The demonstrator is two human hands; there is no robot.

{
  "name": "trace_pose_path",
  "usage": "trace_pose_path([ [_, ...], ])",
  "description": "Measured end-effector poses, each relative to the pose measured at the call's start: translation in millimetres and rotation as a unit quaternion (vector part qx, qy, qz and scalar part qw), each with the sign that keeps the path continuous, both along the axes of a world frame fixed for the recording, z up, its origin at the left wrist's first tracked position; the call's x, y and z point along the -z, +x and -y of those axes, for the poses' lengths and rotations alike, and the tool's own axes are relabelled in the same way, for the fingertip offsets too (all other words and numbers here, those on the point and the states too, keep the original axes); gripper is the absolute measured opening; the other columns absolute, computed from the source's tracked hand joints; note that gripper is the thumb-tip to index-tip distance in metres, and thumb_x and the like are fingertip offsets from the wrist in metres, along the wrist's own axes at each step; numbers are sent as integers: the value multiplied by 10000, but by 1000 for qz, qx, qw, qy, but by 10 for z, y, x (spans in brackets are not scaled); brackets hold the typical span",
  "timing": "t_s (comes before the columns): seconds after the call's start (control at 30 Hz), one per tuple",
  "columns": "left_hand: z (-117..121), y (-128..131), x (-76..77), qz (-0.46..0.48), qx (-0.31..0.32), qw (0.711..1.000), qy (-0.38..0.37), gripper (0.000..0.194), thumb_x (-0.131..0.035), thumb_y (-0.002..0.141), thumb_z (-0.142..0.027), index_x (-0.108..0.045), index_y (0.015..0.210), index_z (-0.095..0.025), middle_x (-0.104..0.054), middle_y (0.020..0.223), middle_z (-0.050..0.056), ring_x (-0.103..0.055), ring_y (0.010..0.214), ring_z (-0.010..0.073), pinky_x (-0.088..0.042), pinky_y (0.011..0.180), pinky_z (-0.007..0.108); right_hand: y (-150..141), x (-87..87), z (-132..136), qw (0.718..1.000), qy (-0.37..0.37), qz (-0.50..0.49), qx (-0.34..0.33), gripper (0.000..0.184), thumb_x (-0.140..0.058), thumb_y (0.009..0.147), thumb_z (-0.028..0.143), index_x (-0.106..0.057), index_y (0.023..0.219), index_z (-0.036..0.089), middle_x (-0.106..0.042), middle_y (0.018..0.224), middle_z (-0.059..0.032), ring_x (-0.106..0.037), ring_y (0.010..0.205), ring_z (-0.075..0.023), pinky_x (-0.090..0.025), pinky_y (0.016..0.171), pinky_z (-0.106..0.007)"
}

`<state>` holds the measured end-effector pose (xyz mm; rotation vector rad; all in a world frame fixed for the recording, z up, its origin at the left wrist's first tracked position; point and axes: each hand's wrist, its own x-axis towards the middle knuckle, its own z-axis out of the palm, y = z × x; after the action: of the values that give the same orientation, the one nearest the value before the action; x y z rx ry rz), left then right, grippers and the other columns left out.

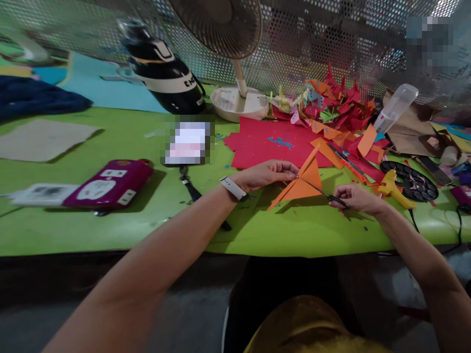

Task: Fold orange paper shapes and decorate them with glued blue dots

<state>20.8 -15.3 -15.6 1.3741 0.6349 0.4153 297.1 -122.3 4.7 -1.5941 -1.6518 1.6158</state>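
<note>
My left hand (pixel 274 174), with a watch on its wrist, pinches the left edge of a folded piece of orange paper (pixel 308 180). The paper is held just above the green table, its folded wings pointing up and down-left. My right hand (pixel 353 197) is closed around the handles of a pair of dark scissors (pixel 333 197). Their blades reach leftward across the orange paper, and the tip comes close to my left fingertips. Whether the blades are cutting through the paper, I cannot tell.
A red sheet (pixel 253 142) with blue bits lies behind my hands. Folded paper shapes (pixel 338 100) are heaped beyond it. A yellow glue gun (pixel 395 191) and a black palette (pixel 419 181) lie at right. A fan (pixel 239 100), a black bottle (pixel 167 73) and a purple power strip (pixel 110 186) stand further left.
</note>
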Motion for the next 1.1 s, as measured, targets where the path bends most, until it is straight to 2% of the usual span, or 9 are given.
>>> trace_pose_path([
  [0.13,-1,2,-8,-6,-16,1000,-5,206,-757,749,-272,-667,904,-171,-654,842,-15,-581,753,97,-457,703,231,20,2,-2,1000,7,-9,6,426,-803,660,545,-576,705,188,-583,605,38,-517,528,-71,-382,502,-213],
  [0.3,-19,0,-30,0,-57,998,-15,174,-736,749,-218,-653,894,-168,-660,839,-18,-590,767,92,-454,727,231,62,-76,-15,1000,16,22,15,444,-796,651,560,-567,717,185,-589,555,34,-406,418,-46,-238,385,-202],
  [0.43,-46,2,-26,3,-107,994,-23,163,-728,744,-212,-643,878,-178,-661,865,-6,-585,754,97,-441,674,221,137,-111,-76,992,90,35,77,473,-761,651,611,-550,726,193,-609,578,18,-439,433,-63,-300,392,-208],
  [0.57,-52,7,-28,6,-114,993,-21,146,-725,748,-210,-648,869,-181,-657,887,6,-583,765,108,-440,650,223,230,-63,-217,965,204,124,107,422,-749,673,574,-570,735,196,-649,651,-15,-553,547,-121,-397,485,-245],
  [0.7,-45,5,-35,24,-113,993,-6,152,-745,733,-202,-664,860,-178,-661,913,8,-595,841,123,-453,708,240,220,-53,-359,905,290,295,97,320,-697,745,508,-630,748,196,-696,785,-50,-636,749,-198,-431,630,-290],
  [0.83,-60,6,-16,25,-106,994,12,189,-769,722,-234,-672,873,-175,-670,898,13,-602,846,128,-453,740,249,108,-97,-439,846,286,443,83,265,-667,795,464,-693,829,202,-712,909,-75,-637,860,-237,-376,619,-286],
  [0.93,-72,9,-4,22,-95,995,17,199,-774,716,-224,-684,887,-178,-673,873,2,-600,825,113,-446,759,239,79,-133,-487,837,249,482,78,225,-651,817,408,-691,885,197,-721,890,-71,-642,839,-233,-333,574,-276],
  [1.03,-67,5,-14,7,-80,996,30,216,-759,735,-237,-692,934,-185,-671,867,-3,-588,801,108,-443,753,241,127,-180,-509,852,226,470,45,261,-675,808,434,-692,894,188,-718,846,-59,-647,787,-217,-346,563,-269],
  [1.1,-53,1,-31,-1,-69,997,39,228,-748,749,-255,-695,959,-184,-667,871,-2,-577,783,105,-437,735,240,152,-209,-481,850,251,461,40,272,-669,824,437,-697,931,190,-713,812,-47,-649,760,-212,-381,576,-272],
])
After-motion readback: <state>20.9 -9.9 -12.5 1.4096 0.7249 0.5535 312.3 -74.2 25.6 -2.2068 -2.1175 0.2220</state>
